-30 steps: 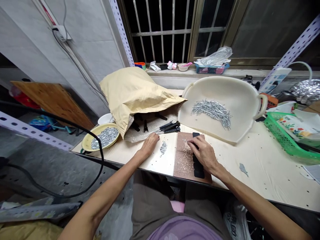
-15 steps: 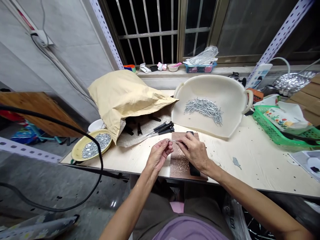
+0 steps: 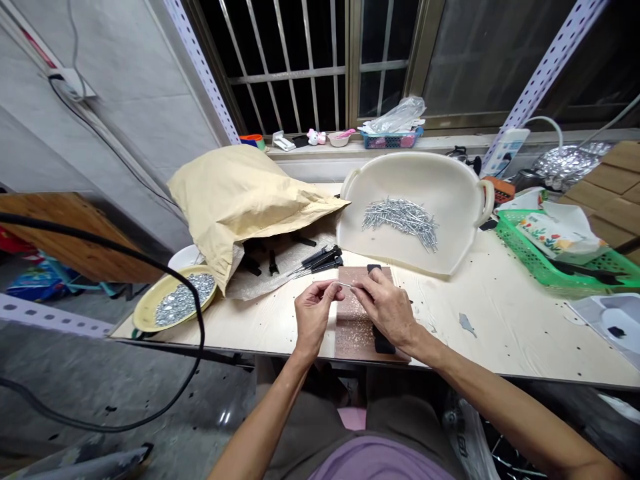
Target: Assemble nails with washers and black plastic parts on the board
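A thin metal rod (image 3: 346, 285) spans the gap between my two hands. My left hand (image 3: 314, 313) pinches its left end between thumb and fingers. My right hand (image 3: 387, 308) is closed around the other end, and its fingers hide what lies inside them. Both hands are above a brown board (image 3: 351, 337) sprinkled with pale specks, with a black block (image 3: 384, 341) partly covered by my right hand. Just beyond, several black-handled tools with thin metal shafts (image 3: 324, 260) lie in a bunch. Similar metal rods (image 3: 403, 221) are heaped in the white basin (image 3: 450, 187).
A yellow bowl of small metal pieces (image 3: 145, 313) stands at the left beside a large open sack (image 3: 240, 190) with black parts inside. A green basket (image 3: 530, 257) sits at the right. A black cable (image 3: 200, 333) loops across the left foreground.
My left hand has turned, its fingers now curled in behind the thumb. The rod between the hands lies a little more exposed. The whole view has shifted slightly.
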{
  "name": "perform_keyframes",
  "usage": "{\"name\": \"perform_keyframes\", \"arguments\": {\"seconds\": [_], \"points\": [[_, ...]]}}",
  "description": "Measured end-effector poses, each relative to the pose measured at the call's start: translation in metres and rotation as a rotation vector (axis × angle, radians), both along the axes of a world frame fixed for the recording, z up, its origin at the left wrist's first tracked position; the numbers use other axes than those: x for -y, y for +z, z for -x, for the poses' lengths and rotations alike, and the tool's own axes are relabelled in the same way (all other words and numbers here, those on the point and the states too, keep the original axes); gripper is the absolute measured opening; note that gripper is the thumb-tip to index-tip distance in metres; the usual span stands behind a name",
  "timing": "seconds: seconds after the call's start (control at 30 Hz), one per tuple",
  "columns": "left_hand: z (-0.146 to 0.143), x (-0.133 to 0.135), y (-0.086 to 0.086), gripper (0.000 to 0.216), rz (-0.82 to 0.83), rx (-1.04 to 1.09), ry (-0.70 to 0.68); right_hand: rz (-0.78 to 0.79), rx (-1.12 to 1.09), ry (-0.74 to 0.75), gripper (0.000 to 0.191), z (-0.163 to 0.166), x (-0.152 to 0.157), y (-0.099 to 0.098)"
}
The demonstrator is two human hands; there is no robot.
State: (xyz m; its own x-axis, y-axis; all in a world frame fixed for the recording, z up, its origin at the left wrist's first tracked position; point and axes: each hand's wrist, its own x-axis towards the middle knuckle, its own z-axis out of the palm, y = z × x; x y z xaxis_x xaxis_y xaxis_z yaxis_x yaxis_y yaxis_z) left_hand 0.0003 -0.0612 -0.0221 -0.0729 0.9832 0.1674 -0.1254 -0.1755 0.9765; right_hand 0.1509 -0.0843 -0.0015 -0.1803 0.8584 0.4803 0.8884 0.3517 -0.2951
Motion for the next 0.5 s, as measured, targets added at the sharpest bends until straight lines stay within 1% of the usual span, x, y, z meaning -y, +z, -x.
{"name": "perform_keyframes", "arguments": {"seconds": [0.13, 0.2, 0.27, 0.37, 0.43, 0.5], "points": [[-0.002, 0.004, -0.007, 0.015, -0.097, -0.162, 0.037, -0.124, 0.150, -0.027, 0.026, -0.002, 0.002, -0.009], [-0.003, 0.005, -0.008, 0.013, -0.132, -0.216, 0.040, -0.148, 0.193, -0.020, 0.027, -0.005, 0.002, -0.012], [-0.006, 0.006, -0.009, 0.011, -0.149, -0.241, 0.035, -0.093, 0.133, 0.010, 0.025, -0.010, 0.002, -0.013], [-0.012, 0.005, -0.009, 0.012, -0.141, -0.223, 0.021, -0.018, 0.014, 0.034, 0.025, -0.017, 0.001, -0.014], [-0.017, 0.004, -0.012, 0.013, -0.134, -0.224, -0.002, -0.015, 0.019, 0.016, 0.027, -0.022, 0.001, -0.016], [-0.021, 0.002, -0.015, 0.015, -0.134, -0.276, -0.050, -0.001, 0.041, -0.006, 0.028, -0.027, 0.002, -0.020]]}}
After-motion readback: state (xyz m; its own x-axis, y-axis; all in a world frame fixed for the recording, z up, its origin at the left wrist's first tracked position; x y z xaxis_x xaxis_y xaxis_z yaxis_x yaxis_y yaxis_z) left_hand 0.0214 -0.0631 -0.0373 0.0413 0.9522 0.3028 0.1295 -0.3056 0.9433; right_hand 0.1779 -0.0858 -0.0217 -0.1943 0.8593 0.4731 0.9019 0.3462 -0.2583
